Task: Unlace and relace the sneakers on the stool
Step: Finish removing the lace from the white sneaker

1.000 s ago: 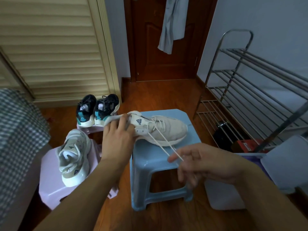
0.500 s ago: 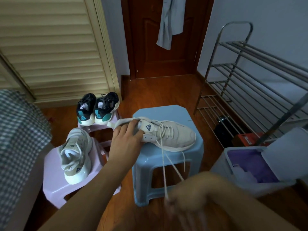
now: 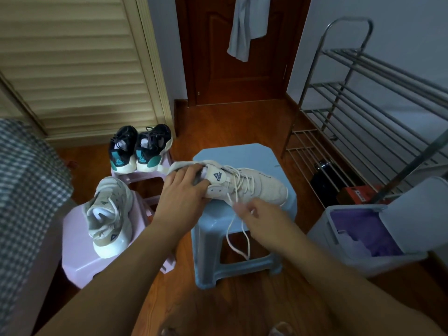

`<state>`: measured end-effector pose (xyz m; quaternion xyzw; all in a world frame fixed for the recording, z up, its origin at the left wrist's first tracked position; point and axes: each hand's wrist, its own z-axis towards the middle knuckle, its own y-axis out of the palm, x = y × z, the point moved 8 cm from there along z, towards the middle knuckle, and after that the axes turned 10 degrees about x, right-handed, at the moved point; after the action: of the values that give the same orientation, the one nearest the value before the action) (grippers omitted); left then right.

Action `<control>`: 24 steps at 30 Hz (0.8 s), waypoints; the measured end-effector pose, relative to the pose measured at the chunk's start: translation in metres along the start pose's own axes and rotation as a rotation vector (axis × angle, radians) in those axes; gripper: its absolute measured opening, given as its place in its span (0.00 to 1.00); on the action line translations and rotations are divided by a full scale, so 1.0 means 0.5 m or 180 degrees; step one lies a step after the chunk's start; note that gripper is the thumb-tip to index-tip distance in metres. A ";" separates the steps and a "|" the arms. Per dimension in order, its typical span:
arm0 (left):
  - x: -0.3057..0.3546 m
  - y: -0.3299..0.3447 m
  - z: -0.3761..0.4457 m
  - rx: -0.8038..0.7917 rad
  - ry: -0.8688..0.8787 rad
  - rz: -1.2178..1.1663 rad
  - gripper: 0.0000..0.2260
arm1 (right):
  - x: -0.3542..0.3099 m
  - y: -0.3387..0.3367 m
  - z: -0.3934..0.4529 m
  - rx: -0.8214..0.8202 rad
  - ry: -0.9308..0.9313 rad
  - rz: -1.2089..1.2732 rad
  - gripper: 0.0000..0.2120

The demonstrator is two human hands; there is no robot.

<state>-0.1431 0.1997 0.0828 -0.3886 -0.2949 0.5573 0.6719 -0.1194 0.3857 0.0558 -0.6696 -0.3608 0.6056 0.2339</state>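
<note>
A cream sneaker [image 3: 261,187] lies on its side on the blue stool [image 3: 244,154], toe pointing right. My left hand [image 3: 180,192] grips its heel and collar. My right hand [image 3: 261,214] is at the sneaker's near side, fingers curled on the white lace [image 3: 238,241] close to the eyelets. Two loose lace ends hang down in front of the stool. The matching cream sneaker [image 3: 109,214] stands on a lilac stool [image 3: 77,258] at the left.
A black-and-teal pair of sneakers [image 3: 139,146] sits on a second lilac stool behind. A metal shoe rack [image 3: 363,112] stands at the right, with a grey bin [image 3: 373,238] in front of it. Checked fabric [image 3: 26,190] fills the left edge. A wooden door [image 3: 237,69] lies ahead.
My right hand, which had pulled the lace down towards me, has come back up to the sneaker's side. The lace ends now hang slack. My left hand keeps its hold.
</note>
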 end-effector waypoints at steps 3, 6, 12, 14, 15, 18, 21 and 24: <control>0.000 -0.001 0.004 0.0009 -0.0025 0.0000 0.14 | -0.033 -0.033 0.029 0.0941 -0.0301 -0.0049 0.22; 0.001 0.002 0.004 0.0024 -0.0015 0.0038 0.14 | -0.073 -0.018 0.041 0.1346 -0.0658 -0.0678 0.17; 0.004 0.007 0.004 -0.0012 -0.0088 0.0140 0.15 | -0.086 -0.006 0.038 0.0548 -0.0340 -0.0558 0.12; 0.003 0.009 0.008 -0.0015 -0.0125 0.0105 0.15 | -0.091 0.023 -0.009 -0.0674 -0.0469 -0.0826 0.09; 0.003 0.010 0.010 -0.0003 -0.0122 0.0068 0.14 | -0.088 0.036 -0.043 -0.1291 -0.0536 -0.0910 0.10; 0.001 0.004 0.010 0.0060 -0.0083 -0.0114 0.14 | -0.070 0.019 -0.052 -0.1563 -0.0372 -0.0575 0.14; 0.002 -0.005 -0.001 0.0071 -0.0051 -0.0242 0.12 | -0.043 -0.085 0.066 0.0527 -0.0241 -0.0024 0.04; 0.006 -0.013 -0.014 0.0087 -0.0017 -0.0256 0.12 | -0.031 -0.117 0.121 0.1389 -0.0341 0.0220 0.06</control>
<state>-0.1333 0.2009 0.0844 -0.3658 -0.3044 0.5348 0.6982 -0.1905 0.4029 0.1001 -0.5820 -0.2100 0.7116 0.3328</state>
